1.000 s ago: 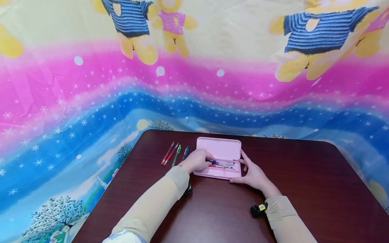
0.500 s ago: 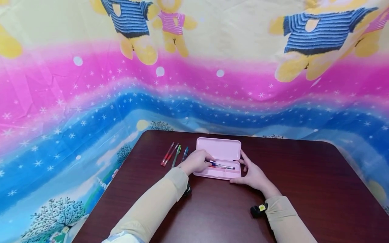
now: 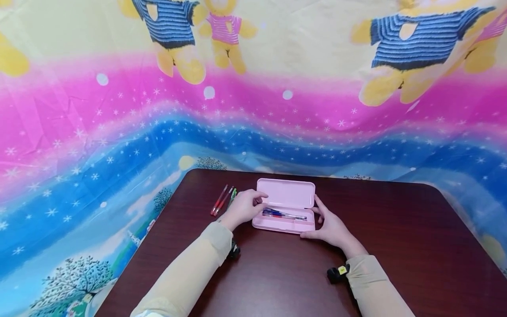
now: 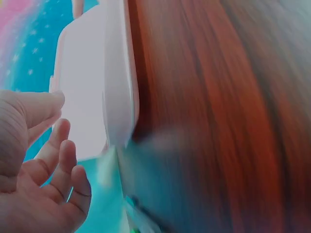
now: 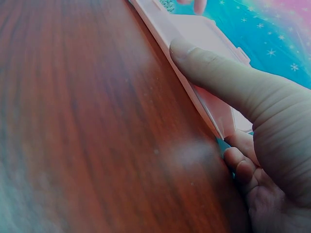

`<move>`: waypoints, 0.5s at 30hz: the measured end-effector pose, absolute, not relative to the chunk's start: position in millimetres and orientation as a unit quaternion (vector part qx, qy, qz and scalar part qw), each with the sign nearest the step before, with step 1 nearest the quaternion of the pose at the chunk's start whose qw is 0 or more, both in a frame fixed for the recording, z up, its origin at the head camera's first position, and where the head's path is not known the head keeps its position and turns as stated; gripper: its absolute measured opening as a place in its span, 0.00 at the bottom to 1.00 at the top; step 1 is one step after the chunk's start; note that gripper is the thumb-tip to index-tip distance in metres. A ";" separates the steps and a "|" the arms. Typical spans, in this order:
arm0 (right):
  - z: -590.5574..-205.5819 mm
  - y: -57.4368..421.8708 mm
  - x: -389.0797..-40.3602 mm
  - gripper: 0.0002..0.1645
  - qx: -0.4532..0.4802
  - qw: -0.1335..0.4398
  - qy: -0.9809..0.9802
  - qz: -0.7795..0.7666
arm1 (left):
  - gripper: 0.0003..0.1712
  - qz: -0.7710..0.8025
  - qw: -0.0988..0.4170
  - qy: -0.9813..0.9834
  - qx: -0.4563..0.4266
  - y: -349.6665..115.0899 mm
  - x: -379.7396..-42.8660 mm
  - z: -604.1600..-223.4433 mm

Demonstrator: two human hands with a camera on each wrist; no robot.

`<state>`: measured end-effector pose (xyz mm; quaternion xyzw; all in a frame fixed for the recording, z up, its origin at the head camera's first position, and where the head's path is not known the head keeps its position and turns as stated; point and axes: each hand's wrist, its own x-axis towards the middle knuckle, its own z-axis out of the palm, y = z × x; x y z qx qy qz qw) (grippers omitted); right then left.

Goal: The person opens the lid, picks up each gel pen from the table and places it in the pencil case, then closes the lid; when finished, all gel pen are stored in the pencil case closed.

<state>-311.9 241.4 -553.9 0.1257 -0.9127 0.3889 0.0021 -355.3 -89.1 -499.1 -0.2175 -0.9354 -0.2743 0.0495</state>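
Observation:
A pink pencil case [image 3: 285,193] lies on the table with its lid raised. Several pens [image 3: 283,214], some with blue parts, lie in its long rear compartment. My left hand [image 3: 243,207] hovers at the case's left end with nothing in its fingers. In the left wrist view, the left hand's [image 4: 41,165] fingers are loosely bent, apart from one another. My right hand [image 3: 330,226] grips the right end of the case, thumb at the front and fingers behind. In the right wrist view, the thumb [image 5: 214,73] lies along the case's front wall.
Two red pens [image 3: 219,200] and a green pen [image 3: 233,194] lie on the dark wooden table [image 3: 277,273], left of the case. The left hand partly covers the green one. A printed cloth [image 3: 253,105] hangs behind the table's far edge.
My left hand has let go of a blue pen in the case and moved left and up out of the compartment. The right hand has stayed on the case.

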 end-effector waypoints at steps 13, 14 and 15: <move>-555.8 241.0 -313.4 0.91 0.122 -0.003 -0.913 0.390 | 0.28 -0.261 0.096 -0.960 -0.036 -164.5 -353.6 -508.9; -555.8 240.8 -313.8 0.90 0.122 -0.002 -0.913 0.390 | 0.29 -0.258 0.093 -0.961 -0.026 -169.2 -353.4 -509.3; -556.0 240.6 -314.2 0.90 0.121 0.000 -0.912 0.391 | 0.29 -0.255 0.091 -0.963 -0.017 -173.9 -353.2 -509.5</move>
